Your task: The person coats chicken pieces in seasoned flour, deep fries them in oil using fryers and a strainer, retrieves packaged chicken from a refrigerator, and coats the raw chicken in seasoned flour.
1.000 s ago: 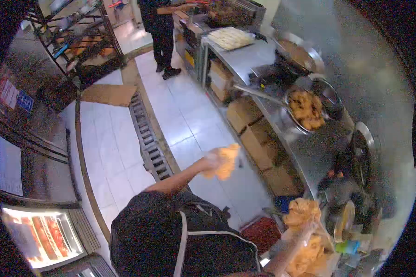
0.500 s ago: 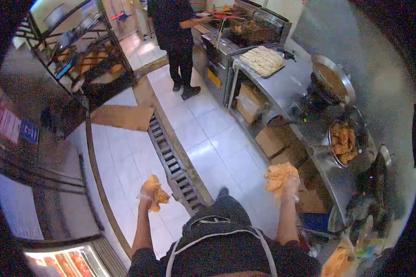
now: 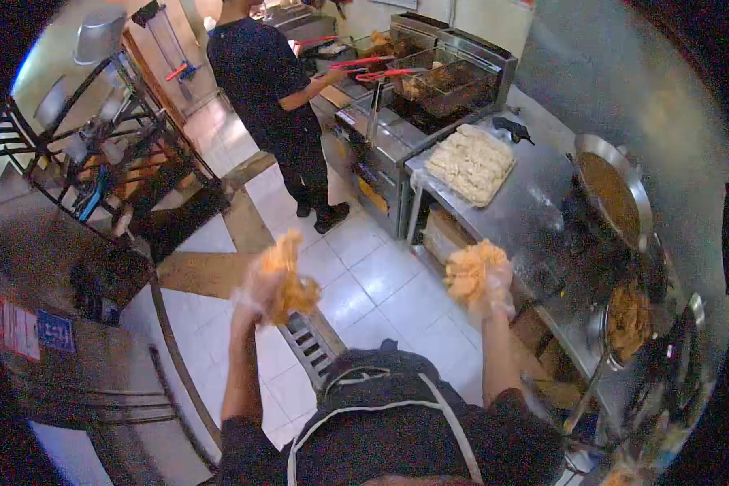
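My left hand [image 3: 257,290], in a clear glove, grips a bunch of orange-coated food pieces [image 3: 287,279] over the floor drain side. Opposite it, my right hand [image 3: 498,293], also gloved, holds another orange-coated bunch [image 3: 471,271] near the steel counter's edge. Both hands are raised in front of my dark apron, well apart from each other. A tray of pale floured pieces [image 3: 470,164] lies on the steel counter [image 3: 535,202], beyond my right hand.
A co-worker [image 3: 263,89] in dark clothes stands ahead at the fryers [image 3: 441,81] with red-handled baskets. Along the right are a wide pan of brown liquid [image 3: 607,190] and a bowl of browned pieces [image 3: 628,324]. A rack [image 3: 97,146] stands left; cardboard [image 3: 198,274] lies on the floor.
The view has turned and moved toward the fryers. My right hand has left the bag of orange pieces with a bunch in its grip. Both hands have risen, each holding food.
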The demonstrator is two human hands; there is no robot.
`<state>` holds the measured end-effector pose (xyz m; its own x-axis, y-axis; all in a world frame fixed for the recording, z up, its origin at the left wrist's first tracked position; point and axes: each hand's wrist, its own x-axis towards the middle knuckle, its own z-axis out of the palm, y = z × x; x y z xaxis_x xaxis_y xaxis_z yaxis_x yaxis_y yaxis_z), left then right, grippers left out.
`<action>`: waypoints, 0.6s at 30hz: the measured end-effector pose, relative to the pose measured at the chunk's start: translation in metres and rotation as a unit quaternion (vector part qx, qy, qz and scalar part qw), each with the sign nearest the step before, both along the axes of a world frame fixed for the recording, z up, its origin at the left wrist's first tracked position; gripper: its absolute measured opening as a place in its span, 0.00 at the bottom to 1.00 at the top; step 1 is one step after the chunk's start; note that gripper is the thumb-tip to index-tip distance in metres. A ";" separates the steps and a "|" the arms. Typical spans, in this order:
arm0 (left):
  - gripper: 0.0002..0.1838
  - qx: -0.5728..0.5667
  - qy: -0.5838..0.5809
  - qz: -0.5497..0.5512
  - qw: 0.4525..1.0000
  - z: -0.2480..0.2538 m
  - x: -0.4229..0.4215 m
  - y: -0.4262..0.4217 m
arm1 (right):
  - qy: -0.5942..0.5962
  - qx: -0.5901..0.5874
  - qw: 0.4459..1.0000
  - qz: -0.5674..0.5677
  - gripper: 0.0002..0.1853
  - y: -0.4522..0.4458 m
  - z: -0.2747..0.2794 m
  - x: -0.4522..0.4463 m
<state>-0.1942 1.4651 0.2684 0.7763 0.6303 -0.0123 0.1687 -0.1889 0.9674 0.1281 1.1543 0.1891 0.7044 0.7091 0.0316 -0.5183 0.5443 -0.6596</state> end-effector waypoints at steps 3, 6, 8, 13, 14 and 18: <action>0.23 0.017 -0.021 0.003 1.000 0.043 0.091 0.081 | 0.001 0.009 1.000 0.016 0.12 0.071 0.029 0.041; 0.22 0.193 -0.048 -0.090 0.976 0.123 0.184 0.127 | -0.006 0.028 0.999 0.025 0.11 0.136 0.055 0.084; 0.22 0.262 -0.072 -0.131 0.954 0.161 0.250 0.164 | -0.012 0.038 0.999 0.025 0.10 0.183 0.070 0.113; 0.18 0.123 -0.185 -0.199 0.955 0.192 0.408 0.233 | -0.044 0.054 0.998 -0.011 0.09 0.291 0.135 0.192; 0.18 0.140 -0.207 -0.228 0.941 0.196 0.445 0.251 | -0.051 0.053 0.997 -0.022 0.09 0.311 0.150 0.214; 0.13 0.156 -0.068 -0.239 0.956 0.183 0.610 0.305 | -0.190 -0.090 0.969 -0.130 0.09 0.371 0.179 0.327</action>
<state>0.4159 1.7697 0.4514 0.9574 0.1600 0.2402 -0.1325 -0.4959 0.8582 0.4551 1.5253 0.3685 0.8221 0.5264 0.2166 -0.0796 0.4831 -0.8719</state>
